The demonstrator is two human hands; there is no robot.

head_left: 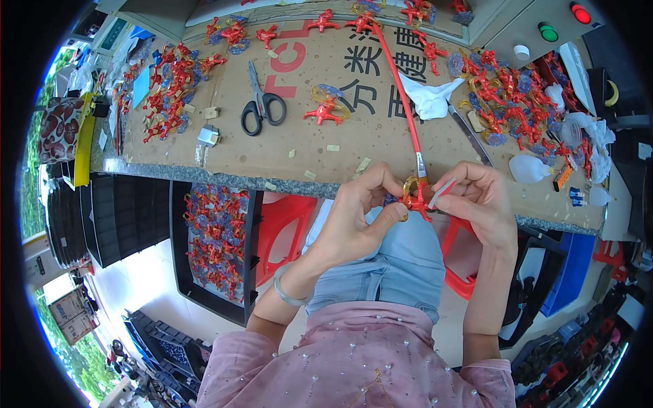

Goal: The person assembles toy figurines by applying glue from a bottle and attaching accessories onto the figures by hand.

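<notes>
- Brown cardboard (286,153) covers the bench, its speckled, stone-like edge (231,179) facing the seated person.
- Just past that edge, above the lap, the left hand (364,221) pinches a red figure (420,204) between thumb and fingers.
- The right hand (486,207) grips a thin red-and-white strip (442,194) close beside the figure; whether they touch, I can't tell.
- My worry is a slip: glossy plastic in a fingertip hold could pop loose and drop onto the jeans (411,262) or the floor.
- Too much push from the strip might scuff the figure or bend its slim limbs.
- A red-handled brush (401,88) ends right by the fingers (an awkward spot, to my eye), so a nudge could send it rolling.
- Steel scissors (264,109) with black loops and a long narrow blade (471,138) lie flat; a careless reach could meet the blade.
- Soft, crumpled white cloth (430,98) contrasts with the knobbly right-hand heap (507,102) of hard red, amber and translucent blue pieces, which could topple if bumped.
</notes>
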